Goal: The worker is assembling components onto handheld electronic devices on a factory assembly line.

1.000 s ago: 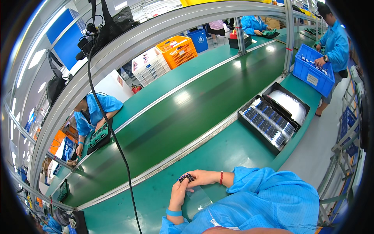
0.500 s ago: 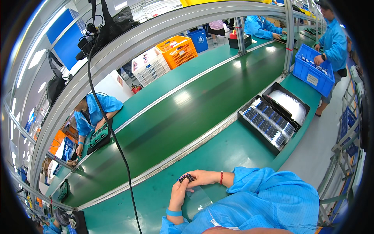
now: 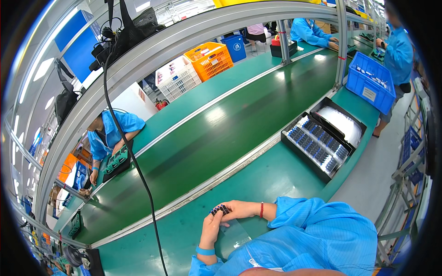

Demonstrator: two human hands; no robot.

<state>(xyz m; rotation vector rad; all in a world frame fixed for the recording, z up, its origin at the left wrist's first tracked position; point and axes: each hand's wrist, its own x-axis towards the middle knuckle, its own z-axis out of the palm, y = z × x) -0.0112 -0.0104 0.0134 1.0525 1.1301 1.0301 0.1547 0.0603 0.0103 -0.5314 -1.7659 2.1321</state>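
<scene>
The person sat at the green bench (image 3: 262, 184) with both hands brought together close to the body. The left hand (image 3: 211, 228) had its fingers clamped on the dark strip (image 3: 219, 209), a short row of black rounded pieces, while the right hand (image 3: 235, 209) met it from the other side, its fingertips drawn together on the same strip. The thumbs were partly hidden, so their exact placing could not be told. A clear plastic sheet (image 3: 235, 233) lay just below the hands, toward the chest; whether any finger gripped it could not be made out.

The step in hand appeared to be steadying the strip between both hands, above the near part of the bench. Any next move would seem to call for one hand to keep its hold before the other loosened, with care for the thin sheet underneath.

Well off to the right stood a black tray (image 3: 305, 158) filled with rows of dark and blue parts (image 3: 313, 143), and just beside it a second tray held clear plastic (image 3: 343, 126). Farther off, a co-worker (image 3: 398, 55) stood near a blue crate (image 3: 357, 87)
</scene>
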